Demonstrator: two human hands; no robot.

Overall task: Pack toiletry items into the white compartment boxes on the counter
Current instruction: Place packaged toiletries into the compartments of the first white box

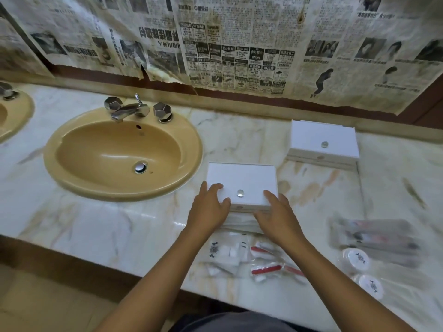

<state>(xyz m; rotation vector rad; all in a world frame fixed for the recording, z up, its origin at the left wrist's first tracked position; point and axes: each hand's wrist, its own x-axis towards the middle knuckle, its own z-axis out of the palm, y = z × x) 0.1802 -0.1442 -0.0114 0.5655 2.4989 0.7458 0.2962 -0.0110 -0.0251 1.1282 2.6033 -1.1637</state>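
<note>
Old newspapers (239, 44) cover the wall. A tan sink (119, 154) with shiny taps (129, 111) sits in the marble counter (96, 224).

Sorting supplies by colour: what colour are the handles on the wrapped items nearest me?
Red, on the wrapped items lying on the counter; head view.

Nearer white box (242, 185) lay closed on the marble counter right of the sink, clear knob on its lid, second closed white box (323, 142) farther back right, wrapped toiletry packets (254, 257) near the front edge
</note>
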